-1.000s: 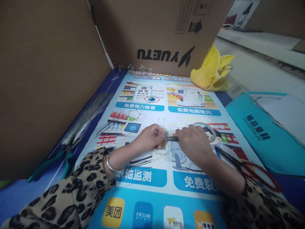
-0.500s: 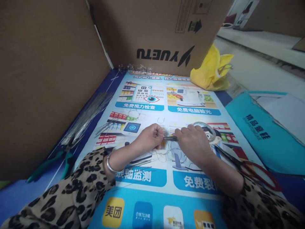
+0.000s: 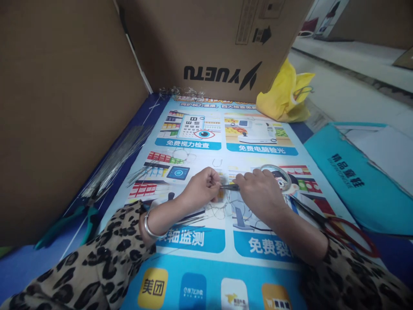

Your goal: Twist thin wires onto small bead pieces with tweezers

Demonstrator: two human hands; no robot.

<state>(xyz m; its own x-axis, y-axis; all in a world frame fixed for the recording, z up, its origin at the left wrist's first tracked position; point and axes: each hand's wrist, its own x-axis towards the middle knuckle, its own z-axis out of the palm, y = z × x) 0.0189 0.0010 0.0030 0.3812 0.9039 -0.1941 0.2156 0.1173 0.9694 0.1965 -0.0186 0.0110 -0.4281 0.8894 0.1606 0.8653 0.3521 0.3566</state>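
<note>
Brown cardboard walls are standing around the far and left sides of a bench (image 3: 24,269) with a blue cover, and the head view is looking down onto a large blue-and-white printed poster (image 3: 224,150) that is covering its middle. At the far right a crumpled yellow bag (image 3: 280,99) is resting near the far wall, and a torn teal cardboard box (image 3: 342,176) with black lettering is lying along the right side.

Between the two hands, slim dark metal pliers (image 3: 230,187) are pointing left, their long axis running roughly level from right to left. Their narrow tip is meeting the fingertips of the left hand (image 3: 202,186), while the right hand (image 3: 263,193) is covering the handles and so is the nearer to their body. Thin loose wire loops (image 3: 216,215) are lying on the poster just on the near side of this meeting point.

The right grip is wrapping firmly around the pliers; whether their jaws are parted is too small to tell. The left grip is pinching, thumb against finger, but whatever is sitting between them is hidden.

Farther left, a bundle of straight silver wires (image 3: 112,165) is lying beyond teal-handled pliers (image 3: 87,211). On the right, red-handled scissors (image 3: 350,232) are lying beside the right forearm, near a clear tape roll (image 3: 288,175) beyond the hand.
</note>
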